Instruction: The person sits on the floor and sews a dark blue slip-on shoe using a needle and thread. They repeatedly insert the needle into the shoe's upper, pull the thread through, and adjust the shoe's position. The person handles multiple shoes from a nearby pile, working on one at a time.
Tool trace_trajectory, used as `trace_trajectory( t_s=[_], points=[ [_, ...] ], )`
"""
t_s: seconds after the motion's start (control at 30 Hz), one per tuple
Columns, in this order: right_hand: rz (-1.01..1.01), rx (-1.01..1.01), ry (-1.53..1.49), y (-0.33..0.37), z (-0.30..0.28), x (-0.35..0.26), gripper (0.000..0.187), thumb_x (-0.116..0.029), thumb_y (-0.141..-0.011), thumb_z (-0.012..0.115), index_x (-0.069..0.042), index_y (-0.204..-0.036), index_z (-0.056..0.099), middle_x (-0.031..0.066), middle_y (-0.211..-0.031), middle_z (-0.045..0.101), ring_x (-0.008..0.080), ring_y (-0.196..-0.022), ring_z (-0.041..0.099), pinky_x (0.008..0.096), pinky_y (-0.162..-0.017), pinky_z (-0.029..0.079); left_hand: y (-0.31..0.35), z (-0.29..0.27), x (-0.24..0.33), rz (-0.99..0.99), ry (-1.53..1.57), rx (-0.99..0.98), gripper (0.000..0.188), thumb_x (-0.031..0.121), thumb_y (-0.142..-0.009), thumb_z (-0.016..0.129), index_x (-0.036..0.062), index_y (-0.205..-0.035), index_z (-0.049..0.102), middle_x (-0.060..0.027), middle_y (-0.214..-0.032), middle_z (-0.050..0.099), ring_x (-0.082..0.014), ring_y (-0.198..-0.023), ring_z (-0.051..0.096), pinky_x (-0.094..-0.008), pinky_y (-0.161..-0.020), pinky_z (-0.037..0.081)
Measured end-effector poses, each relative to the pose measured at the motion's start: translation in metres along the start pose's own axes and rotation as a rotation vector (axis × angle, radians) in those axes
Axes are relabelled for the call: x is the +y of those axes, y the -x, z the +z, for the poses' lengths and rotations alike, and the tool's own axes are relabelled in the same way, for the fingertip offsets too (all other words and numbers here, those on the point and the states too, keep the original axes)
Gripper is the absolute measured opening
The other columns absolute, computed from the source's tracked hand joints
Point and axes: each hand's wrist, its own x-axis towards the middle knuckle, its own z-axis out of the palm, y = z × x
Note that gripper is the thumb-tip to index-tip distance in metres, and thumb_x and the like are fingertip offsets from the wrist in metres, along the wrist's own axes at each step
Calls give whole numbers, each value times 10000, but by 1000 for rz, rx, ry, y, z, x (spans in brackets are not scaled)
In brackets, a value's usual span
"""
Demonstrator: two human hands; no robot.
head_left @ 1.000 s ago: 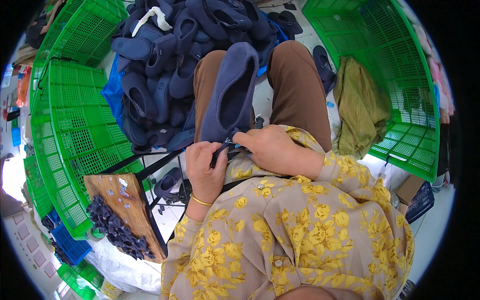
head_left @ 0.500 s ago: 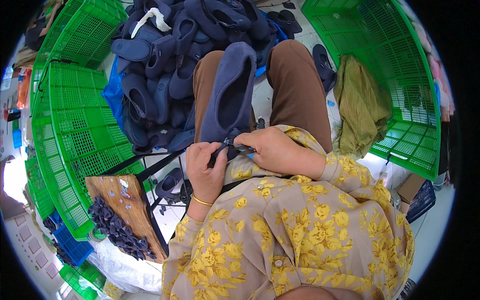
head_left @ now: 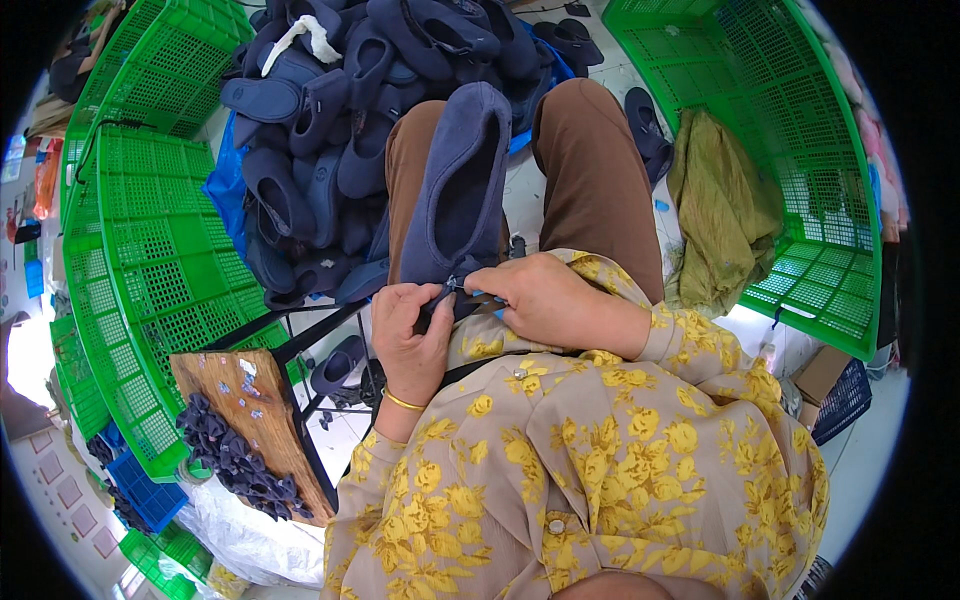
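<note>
The head view shows the person seated, a dark blue felt slipper (head_left: 462, 180) lying lengthwise along the lap, toe toward twelve o'clock and heel at the hands. The left hand (head_left: 412, 330) is closed on the heel edge from seven o'clock, thumb and fingers pinching the fabric. The right hand (head_left: 545, 298) is curled over the same edge from four o'clock, fingertips nipping a small bluish tool or tag (head_left: 478, 293) too tiny to identify. Compared with half a second ago, the hands have drawn slightly closer together on the heel and the slipper has hardly shifted; this reads as fine work on the heel seam continuing rather than finishing.

At eleven o'clock a heap of matching dark blue slippers (head_left: 330, 130) rests on a blue plastic sheet (head_left: 222, 185). A large green plastic lattice crate (head_left: 150, 270) curves round at nine o'clock, and no contents show on its visible mesh. A second green lattice crate (head_left: 800, 160) at two o'clock holds an olive-green crumpled cloth (head_left: 715, 220) draped over its near edge. At seven o'clock a worn wooden board (head_left: 250, 400) carries a pile of small dark blue fabric pieces (head_left: 225, 455). A small blue plastic crate (head_left: 150, 495) sits below it, its contents hidden
</note>
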Motion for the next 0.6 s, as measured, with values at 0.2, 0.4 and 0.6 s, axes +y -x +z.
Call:
trace_trajectory(
  t_s=[0.2, 0.4, 0.6],
  points=[
    [-23, 26, 4, 1, 1, 1, 255, -39, -737, 643, -19, -990, 631, 184, -803, 670, 365, -776, 663, 455, -715, 522, 0, 0, 2, -52, 13, -1, 157, 22, -735, 748, 30, -876, 677, -86, -827, 591, -240, -785, 549, -322, -699, 424],
    [-28, 27, 20, 1, 2, 1, 277, -40, -729, 646, -21, -1005, 639, 178, -806, 677, 354, -774, 668, 448, -719, 524, 0, 0, 2, -67, 35, -5, 158, 18, -733, 748, 29, -874, 676, -88, -825, 593, -242, -786, 550, -322, -700, 425],
    [-33, 15, 28, -1, 2, -1, 269, -50, -721, 656, -11, -987, 637, 176, -779, 671, 350, -745, 667, 443, -698, 526, 0, 0, 1, -57, 28, -8, 165, 15, -730, 745, 30, -878, 673, -90, -828, 590, -247, -789, 551, -326, -702, 426]
  ],
)
